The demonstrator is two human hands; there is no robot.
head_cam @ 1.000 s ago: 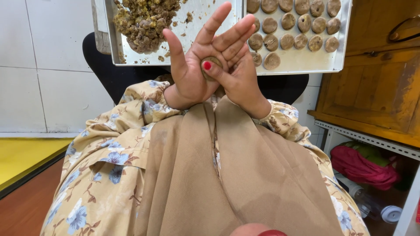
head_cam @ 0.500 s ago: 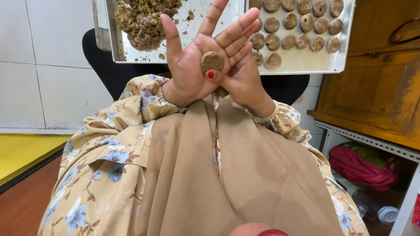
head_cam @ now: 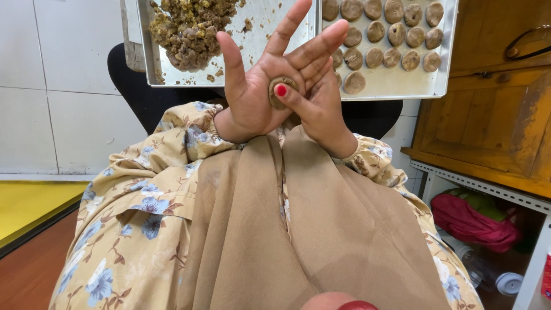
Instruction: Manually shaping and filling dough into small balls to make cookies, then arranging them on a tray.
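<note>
- Two metal trays side by side; left tray (head_cam: 172,77) taken as the landmark.
- On the left tray: one heap of coarse brown-green mixture (head_cam: 192,26), plus a few loose crumbs beside it.
- Right of the left tray: second tray (head_cam: 402,86) carrying about fifteen flattened brown patties (head_cam: 393,34) in rows; exact count uncertain, several hidden behind the fingers.
- In front of the left tray, toward its right corner: left hand (head_cam: 258,97) spread wide, palm up, fingers apart and extended.
- On that palm: one round flattened dough disc (head_cam: 279,92).
- Right hand (head_cam: 321,106) pressed against the left from the right side, red-nailed thumb (head_cam: 287,95) clamped onto the disc, remaining fingers behind the left hand.
- Below the left tray: one floral-sleeved tan garment (head_cam: 275,229) across the lap.
</note>
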